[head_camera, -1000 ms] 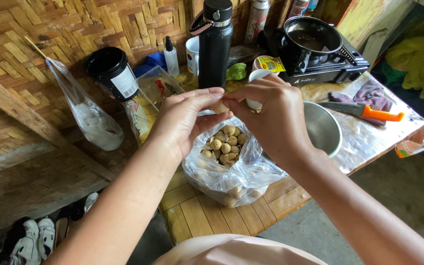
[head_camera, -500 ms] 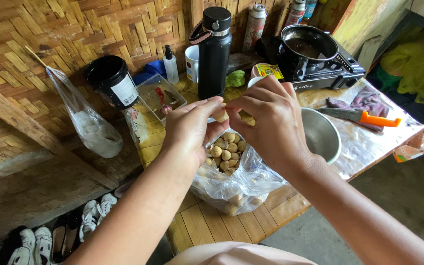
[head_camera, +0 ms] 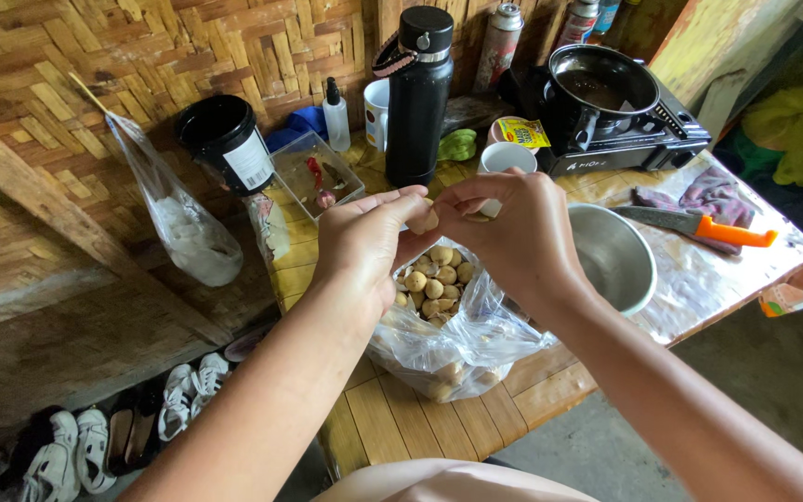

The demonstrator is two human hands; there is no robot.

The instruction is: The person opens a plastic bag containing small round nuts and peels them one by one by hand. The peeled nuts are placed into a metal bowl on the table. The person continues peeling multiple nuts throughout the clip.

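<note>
Both hands met above the open clear plastic bag [head_camera: 462,339] of small round tan fruits [head_camera: 431,281], which stood on the slatted bamboo table [head_camera: 392,418]. The left hand [head_camera: 364,244] and the right hand [head_camera: 513,232] each had fingertips closed on one single fruit [head_camera: 425,221], held between them just over the bag mouth; the thumbs and forefingers were pinched tight, the remaining fingers loosely curled. The fruit appeared light and small, with a thin, brittle-looking skin likely to split under nail pressure and a soft inside likely to be slippery once exposed; a hold at opposite sides with the fingertips, as seen, looked the most secure, and hard squeezing could crush it. The bag was thin, limp and crinkled and would give no support if pulled by its rim. To the right of the bag, just beside the right wrist, stood a stainless steel bowl [head_camera: 620,265]; beyond it lay a knife with an orange handle [head_camera: 699,223] on a cloth. Behind the hands stood a tall black insulated bottle [head_camera: 418,98], a white cup [head_camera: 506,156], a black tub [head_camera: 225,139], a small clear tray [head_camera: 313,177] and a portable gas stove [head_camera: 638,139] carrying a dark pot [head_camera: 601,79]. Compared with the frame one second before, the hands sat slightly lower and nearer the bag, the pinch on the fruit was unchanged, and the white cup, then covered by the right hand, was in full view
</note>
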